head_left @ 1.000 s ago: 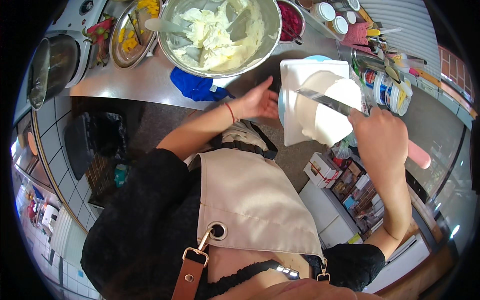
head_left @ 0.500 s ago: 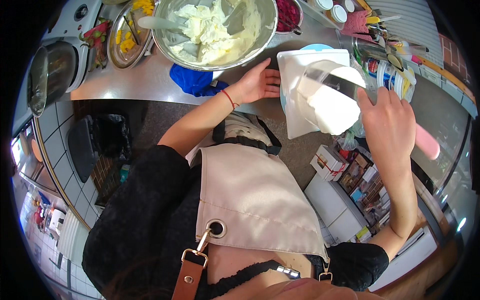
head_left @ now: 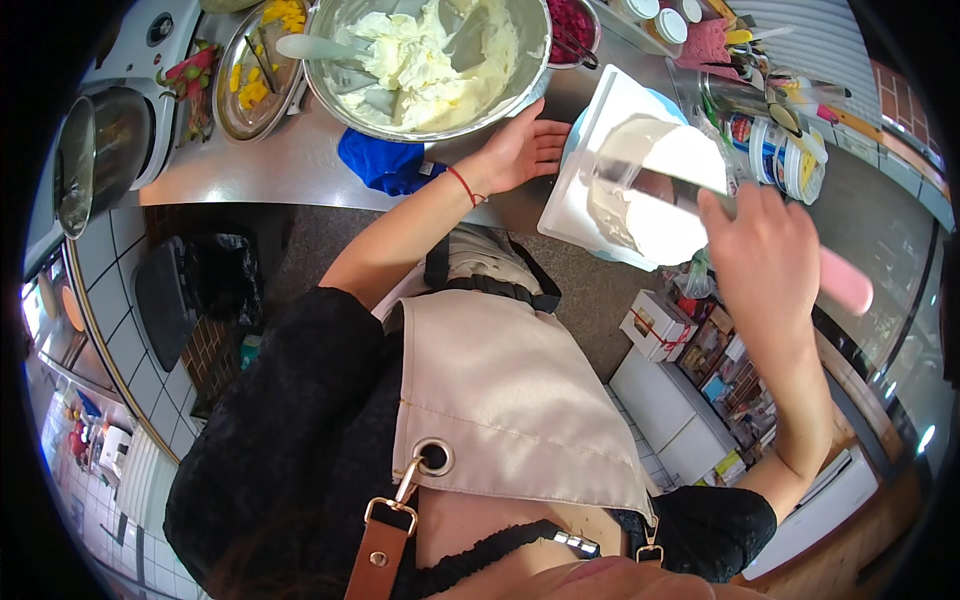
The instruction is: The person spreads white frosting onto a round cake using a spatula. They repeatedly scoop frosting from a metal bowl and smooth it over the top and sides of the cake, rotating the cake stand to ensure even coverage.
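A round cake coated in white cream point(head_left: 665, 232) sits on a square white board point(head_left: 572, 205), over a light blue turntable point(head_left: 573, 142). My right hand point(head_left: 765, 250) is closed round a palette knife point(head_left: 845, 280) with a pink handle. Its broad metal blade lies across the cake's top, and glare hides how firmly it touches. At the turntable's left side is my left hand point(head_left: 522, 155), open, fingers stretched toward the rim. Whether the fingertips touch it I cannot tell. Behind that hand stands a big metal bowl point(head_left: 430, 128) of pale whipped cream with a spatula in it.
A blue cloth point(head_left: 380, 163) lies by the counter's front edge. Farther left are a tray of yellow fruit pieces point(head_left: 235, 118) and some dragon fruit point(head_left: 192, 75). A bowl of dark pink fruit point(head_left: 572, 30) stands behind. Tubs and tools point(head_left: 795, 160) crowd the right side.
The board and cake have turned, the board's corners now pointing differently. My right hand and the palette knife have shifted slightly left. My left hand has moved a little.
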`<state>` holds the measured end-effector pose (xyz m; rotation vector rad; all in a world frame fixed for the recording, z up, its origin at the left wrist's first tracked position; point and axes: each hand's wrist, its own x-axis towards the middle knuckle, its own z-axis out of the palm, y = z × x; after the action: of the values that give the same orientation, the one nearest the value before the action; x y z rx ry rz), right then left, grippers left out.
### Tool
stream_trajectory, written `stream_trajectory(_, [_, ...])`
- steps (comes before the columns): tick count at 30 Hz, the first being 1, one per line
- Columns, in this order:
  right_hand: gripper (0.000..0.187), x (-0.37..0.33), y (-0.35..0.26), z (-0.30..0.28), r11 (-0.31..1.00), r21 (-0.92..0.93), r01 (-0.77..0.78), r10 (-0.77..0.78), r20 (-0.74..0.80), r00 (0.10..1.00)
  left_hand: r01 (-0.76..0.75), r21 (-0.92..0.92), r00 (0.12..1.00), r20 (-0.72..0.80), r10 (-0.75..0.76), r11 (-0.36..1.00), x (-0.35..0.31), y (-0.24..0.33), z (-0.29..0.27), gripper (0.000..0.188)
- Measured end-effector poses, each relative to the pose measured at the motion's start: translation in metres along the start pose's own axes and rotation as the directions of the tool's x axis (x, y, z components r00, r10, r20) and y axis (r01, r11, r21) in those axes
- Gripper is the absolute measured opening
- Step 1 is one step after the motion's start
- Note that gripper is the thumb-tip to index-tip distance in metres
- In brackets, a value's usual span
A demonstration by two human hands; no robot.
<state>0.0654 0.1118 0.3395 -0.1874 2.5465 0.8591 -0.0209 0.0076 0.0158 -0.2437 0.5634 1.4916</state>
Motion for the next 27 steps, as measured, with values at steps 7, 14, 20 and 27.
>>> stream_trajectory(7, [0.024,0.007,0.010,0.010,0.996,-0.084,-0.037,0.046,0.108,0.993,0.298,-0.049,0.951,0.097,-0.292,0.953,-0.013,-0.050,-0.033,0.082])
stream_trajectory(14, [0.004,0.011,0.015,0.008,0.996,-0.072,-0.045,0.047,0.026,0.999,0.287,-0.154,0.956,0.111,-0.272,0.945,-0.007,-0.046,-0.037,0.087])
stream_trajectory(20, [0.010,0.015,0.022,0.004,0.997,0.079,-0.022,0.009,0.157,0.988,0.288,-0.161,0.954,0.134,-0.268,0.944,-0.006,-0.039,-0.040,0.084])
stream_trajectory(27, [0.013,0.008,0.019,0.010,0.993,-0.016,-0.114,0.115,0.202,0.973,0.292,-0.092,0.947,0.167,-0.275,0.952,-0.008,-0.051,-0.028,0.082])
